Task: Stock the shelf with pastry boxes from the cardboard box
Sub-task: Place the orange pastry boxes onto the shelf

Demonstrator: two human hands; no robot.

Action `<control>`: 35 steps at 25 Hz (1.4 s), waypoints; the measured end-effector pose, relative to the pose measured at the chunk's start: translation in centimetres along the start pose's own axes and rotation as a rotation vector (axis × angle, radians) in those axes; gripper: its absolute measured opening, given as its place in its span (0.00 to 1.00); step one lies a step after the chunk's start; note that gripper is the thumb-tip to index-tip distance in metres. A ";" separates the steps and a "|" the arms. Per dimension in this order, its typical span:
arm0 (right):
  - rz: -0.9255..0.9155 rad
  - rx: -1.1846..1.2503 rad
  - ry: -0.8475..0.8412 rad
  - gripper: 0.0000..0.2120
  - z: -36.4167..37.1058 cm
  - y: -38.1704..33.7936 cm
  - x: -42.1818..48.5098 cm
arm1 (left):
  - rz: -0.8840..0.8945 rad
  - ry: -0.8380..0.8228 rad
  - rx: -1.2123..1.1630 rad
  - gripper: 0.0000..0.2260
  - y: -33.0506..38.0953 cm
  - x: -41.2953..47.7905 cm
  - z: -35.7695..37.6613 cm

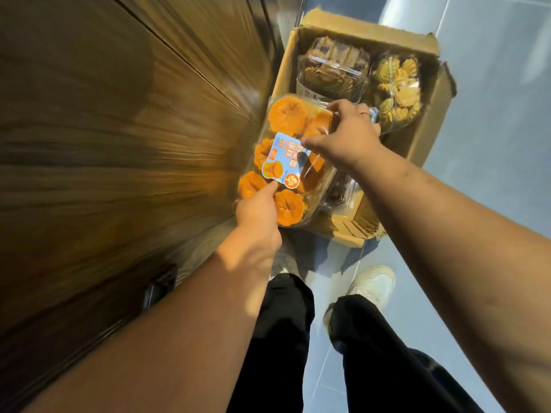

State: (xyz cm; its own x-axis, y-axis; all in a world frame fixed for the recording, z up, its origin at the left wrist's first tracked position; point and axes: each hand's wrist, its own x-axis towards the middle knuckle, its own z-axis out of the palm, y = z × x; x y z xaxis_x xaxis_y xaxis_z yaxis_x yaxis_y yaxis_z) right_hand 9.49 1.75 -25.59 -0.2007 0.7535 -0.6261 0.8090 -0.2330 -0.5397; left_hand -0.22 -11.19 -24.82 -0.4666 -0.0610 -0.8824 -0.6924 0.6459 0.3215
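left of frame: blurred wooden panelling (119, 129); shelf itself not made out.
lower centre: left grip (259, 213) clenched on near end of clear pastry box (286, 114), thumb at edge of blue label (286, 159).
centre: pastry box tilted, over left side of cardboard box (429, 138) on the floor; orange pastries inside.
right of centre: right grip (348, 135) grasping far rim of same pastry box.
upper right: brown pack (331, 70) and yellow pack (396, 87) lying in cardboard box.
handling, judged: light, thin, slick plastic; flexes, crushes if squeezed. hold by the rim at both ends, keep level.
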 end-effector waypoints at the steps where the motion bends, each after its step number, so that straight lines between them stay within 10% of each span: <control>1: 0.005 0.007 0.040 0.34 -0.8 0.0 -0.9 | 0.005 0.000 -0.006 0.30 0.1 -0.9 -0.1; 21: -0.252 0.345 0.604 0.30 -31.5 -17.7 -37.7 | 0.782 -0.014 -0.142 0.35 11.9 -45.5 -12.5; 26: -0.493 0.431 0.572 0.30 -33.1 -25.6 -44.2 | 0.984 0.028 -0.338 0.16 15.5 -52.5 -20.5; 35: -0.712 0.560 0.356 0.33 -29.0 -39.9 -52.2 | 1.277 0.372 -0.404 0.33 21.9 -58.4 -36.5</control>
State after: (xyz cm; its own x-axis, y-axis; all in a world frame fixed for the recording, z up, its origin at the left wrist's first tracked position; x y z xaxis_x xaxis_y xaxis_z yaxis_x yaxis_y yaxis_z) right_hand 3.69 -10.49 44.98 -0.2882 0.9515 0.1072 0.1645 0.1595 -0.9734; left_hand -8.21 -21.32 46.28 -0.9631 0.1606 0.2158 0.2397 0.1487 0.9594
